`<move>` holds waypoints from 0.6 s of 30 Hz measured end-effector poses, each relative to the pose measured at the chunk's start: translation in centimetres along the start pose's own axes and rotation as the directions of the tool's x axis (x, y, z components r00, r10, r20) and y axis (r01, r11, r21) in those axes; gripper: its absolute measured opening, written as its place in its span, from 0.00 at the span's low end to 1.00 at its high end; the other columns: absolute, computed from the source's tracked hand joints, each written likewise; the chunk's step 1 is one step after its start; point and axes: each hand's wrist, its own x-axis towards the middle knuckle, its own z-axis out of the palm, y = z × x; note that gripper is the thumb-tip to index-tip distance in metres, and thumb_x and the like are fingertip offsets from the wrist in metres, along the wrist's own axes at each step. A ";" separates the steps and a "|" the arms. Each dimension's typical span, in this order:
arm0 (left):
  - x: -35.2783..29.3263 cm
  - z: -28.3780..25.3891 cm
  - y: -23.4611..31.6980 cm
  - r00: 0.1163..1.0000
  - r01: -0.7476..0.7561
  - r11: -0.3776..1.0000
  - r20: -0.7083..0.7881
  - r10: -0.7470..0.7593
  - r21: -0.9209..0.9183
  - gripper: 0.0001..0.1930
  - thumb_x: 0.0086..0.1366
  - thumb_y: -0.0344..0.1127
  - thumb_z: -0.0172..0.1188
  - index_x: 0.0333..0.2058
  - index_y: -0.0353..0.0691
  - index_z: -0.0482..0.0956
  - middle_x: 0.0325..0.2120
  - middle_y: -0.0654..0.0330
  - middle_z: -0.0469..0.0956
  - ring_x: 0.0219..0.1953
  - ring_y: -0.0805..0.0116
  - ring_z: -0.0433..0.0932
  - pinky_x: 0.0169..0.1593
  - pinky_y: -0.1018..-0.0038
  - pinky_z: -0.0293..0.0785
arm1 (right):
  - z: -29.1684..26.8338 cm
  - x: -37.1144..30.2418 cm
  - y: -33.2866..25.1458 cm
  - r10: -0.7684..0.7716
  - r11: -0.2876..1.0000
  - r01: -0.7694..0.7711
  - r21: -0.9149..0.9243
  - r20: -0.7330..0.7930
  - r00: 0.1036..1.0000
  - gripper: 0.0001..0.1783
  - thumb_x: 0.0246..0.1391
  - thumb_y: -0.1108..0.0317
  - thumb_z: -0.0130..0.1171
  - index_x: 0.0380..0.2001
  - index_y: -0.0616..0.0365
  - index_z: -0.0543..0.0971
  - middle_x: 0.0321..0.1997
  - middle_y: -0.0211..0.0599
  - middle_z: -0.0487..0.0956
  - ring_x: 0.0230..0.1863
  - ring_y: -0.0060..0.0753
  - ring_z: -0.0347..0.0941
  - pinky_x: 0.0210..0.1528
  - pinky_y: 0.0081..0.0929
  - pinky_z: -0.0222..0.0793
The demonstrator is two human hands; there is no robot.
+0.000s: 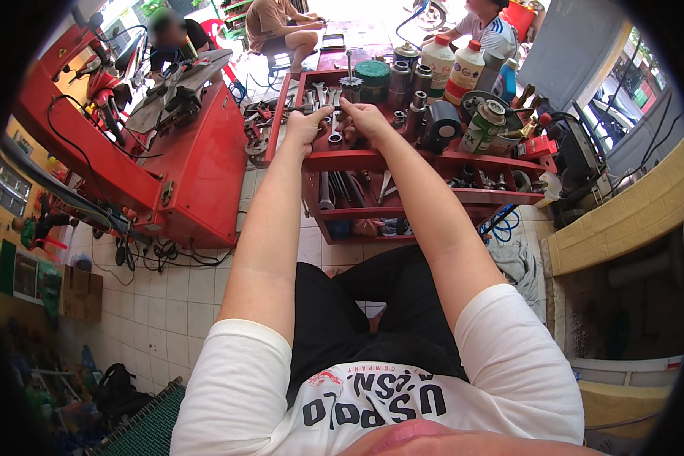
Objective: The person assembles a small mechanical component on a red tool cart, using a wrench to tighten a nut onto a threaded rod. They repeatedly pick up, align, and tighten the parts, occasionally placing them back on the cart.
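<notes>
Both arms reach forward over the open top tray of a red tool cart. My left hand is at the tray's near left, fingers curled and thumb stretched toward the right hand. Close beside it, my right hand has its fingers bent down into the tray. A steel combination wrench shows in the narrow gap between the hands. What either hand grips is hidden by the fingers. Several more wrenches lie just beyond them. A gear-like metal part with an upright shaft stands behind the right hand.
Sockets, a green tub, white bottles with red caps and a spray can crowd the cart's right side. A red machine stands left, with cables on the tiled floor. Other people sit beyond the cart.
</notes>
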 end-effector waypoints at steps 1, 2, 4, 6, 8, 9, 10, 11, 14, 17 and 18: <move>0.0 -0.1 0.0 1.000 0.004 1.000 -0.005 -0.004 -0.006 0.11 0.57 0.32 0.76 0.28 0.38 0.80 0.20 0.65 0.77 0.17 0.77 0.74 0.20 0.79 0.69 | 0.3 -0.2 -0.2 -0.009 1.000 0.009 -0.021 -0.016 1.000 0.20 0.64 0.50 0.64 0.41 0.57 0.80 0.35 0.39 0.86 0.18 0.20 0.75 0.21 0.21 0.71; 0.2 -0.4 -0.1 1.000 0.007 1.000 -0.012 -0.007 -0.012 0.11 0.57 0.32 0.76 0.28 0.38 0.80 0.20 0.65 0.77 0.17 0.77 0.74 0.20 0.79 0.69 | 0.7 -0.5 -0.4 -0.019 0.999 0.017 -0.043 -0.029 0.999 0.20 0.64 0.49 0.64 0.41 0.58 0.80 0.34 0.40 0.86 0.17 0.20 0.74 0.20 0.21 0.70; 0.5 -1.0 -0.3 1.000 0.008 1.000 -0.028 -0.008 -0.014 0.11 0.57 0.32 0.76 0.28 0.37 0.80 0.19 0.65 0.77 0.17 0.77 0.73 0.20 0.79 0.69 | 1.3 -1.2 -0.8 -0.092 0.995 0.091 -0.041 -0.029 0.995 0.20 0.64 0.49 0.64 0.40 0.58 0.80 0.33 0.39 0.86 0.17 0.19 0.74 0.19 0.20 0.69; 0.6 -0.8 -0.3 0.999 0.010 1.000 -0.032 -0.010 -0.011 0.11 0.57 0.32 0.76 0.28 0.37 0.80 0.19 0.65 0.77 0.16 0.77 0.73 0.20 0.79 0.69 | 1.1 -1.3 -0.7 -0.141 0.989 0.140 -0.038 -0.035 0.989 0.20 0.64 0.49 0.65 0.39 0.58 0.80 0.32 0.38 0.86 0.17 0.18 0.73 0.18 0.20 0.68; 0.5 -0.5 -0.3 1.000 0.002 1.000 -0.031 -0.001 0.006 0.11 0.57 0.32 0.76 0.28 0.38 0.80 0.19 0.65 0.77 0.16 0.77 0.73 0.20 0.80 0.68 | 0.8 -1.1 -0.4 -0.166 0.986 0.165 -0.032 -0.032 0.986 0.20 0.64 0.49 0.64 0.37 0.58 0.80 0.30 0.37 0.85 0.16 0.17 0.72 0.17 0.20 0.66; 0.4 -0.1 -0.2 1.000 -0.002 1.000 -0.028 0.003 0.014 0.11 0.57 0.32 0.76 0.28 0.38 0.80 0.19 0.65 0.77 0.16 0.77 0.73 0.20 0.80 0.68 | 0.5 -0.9 -0.1 -0.155 0.987 0.154 -0.036 -0.035 0.987 0.20 0.64 0.50 0.64 0.37 0.57 0.80 0.30 0.36 0.85 0.15 0.17 0.72 0.16 0.20 0.64; 0.4 0.2 -0.3 1.000 -0.003 1.000 -0.023 0.003 0.016 0.11 0.57 0.32 0.76 0.28 0.38 0.80 0.19 0.65 0.77 0.16 0.77 0.73 0.20 0.80 0.68 | 0.2 -0.7 0.1 -0.144 0.989 0.142 -0.040 -0.039 0.989 0.19 0.64 0.50 0.64 0.37 0.57 0.80 0.30 0.36 0.85 0.15 0.17 0.71 0.16 0.20 0.63; 0.3 0.1 -0.3 1.000 -0.006 1.000 -0.026 0.006 0.021 0.11 0.57 0.32 0.76 0.27 0.38 0.80 0.19 0.65 0.76 0.16 0.77 0.73 0.20 0.80 0.68 | 0.4 -0.5 0.0 -0.132 0.991 0.131 -0.042 -0.035 0.991 0.19 0.64 0.50 0.63 0.36 0.57 0.80 0.29 0.35 0.85 0.14 0.17 0.71 0.15 0.20 0.62; 0.2 0.0 -0.2 0.999 -0.014 0.999 -0.030 0.016 0.039 0.11 0.57 0.31 0.76 0.27 0.38 0.79 0.19 0.65 0.76 0.17 0.77 0.73 0.20 0.80 0.68 | 0.5 -0.4 -0.1 -0.008 1.000 0.007 -0.016 -0.065 0.998 0.17 0.65 0.52 0.62 0.36 0.56 0.80 0.28 0.33 0.84 0.13 0.18 0.70 0.14 0.20 0.60; 0.2 -0.1 -0.1 1.000 -0.015 0.999 -0.027 0.016 0.041 0.11 0.57 0.31 0.76 0.27 0.38 0.79 0.20 0.65 0.77 0.17 0.78 0.73 0.20 0.80 0.67 | 0.6 -0.5 -0.2 -0.035 0.999 0.033 -0.041 -0.061 0.998 0.17 0.66 0.51 0.61 0.36 0.55 0.80 0.27 0.31 0.83 0.13 0.19 0.70 0.14 0.21 0.60; 0.2 -0.3 -0.2 0.999 -0.015 0.999 -0.027 0.016 0.039 0.11 0.57 0.31 0.76 0.27 0.38 0.79 0.20 0.64 0.77 0.17 0.78 0.73 0.20 0.80 0.67 | 0.8 -0.7 -0.3 -0.063 0.997 0.061 -0.047 -0.050 0.997 0.18 0.66 0.50 0.61 0.36 0.55 0.80 0.26 0.31 0.82 0.13 0.19 0.70 0.14 0.21 0.60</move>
